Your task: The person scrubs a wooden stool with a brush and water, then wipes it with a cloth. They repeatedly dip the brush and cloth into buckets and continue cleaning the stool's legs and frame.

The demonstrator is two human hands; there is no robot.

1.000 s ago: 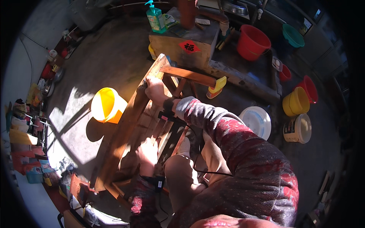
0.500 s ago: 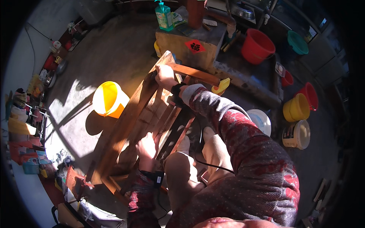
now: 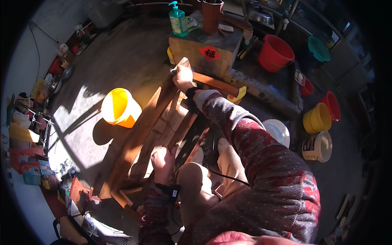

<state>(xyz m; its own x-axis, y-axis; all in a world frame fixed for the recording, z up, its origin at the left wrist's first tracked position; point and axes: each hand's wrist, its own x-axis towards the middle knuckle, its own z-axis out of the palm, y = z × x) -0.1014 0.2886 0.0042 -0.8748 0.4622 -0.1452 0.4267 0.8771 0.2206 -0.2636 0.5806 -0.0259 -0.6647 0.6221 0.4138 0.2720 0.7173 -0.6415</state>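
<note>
Head view: a wooden frame (image 3: 141,128) is extending left of the knees (image 3: 194,173). At the frame's far end, the right hand (image 3: 183,79) is clamping a dark object (image 3: 173,72); the left hand's (image 3: 163,161) grip cannot be told.

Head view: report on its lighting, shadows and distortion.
Head view, lighting: hard sun nearly whitens part of the floor at left and brightens the left hand, while the right side stays dim; head view, shadows: a dark, rounded one falls beside the yellow bucket; head view, distortion: straight edges bend toward the black rim.
</note>
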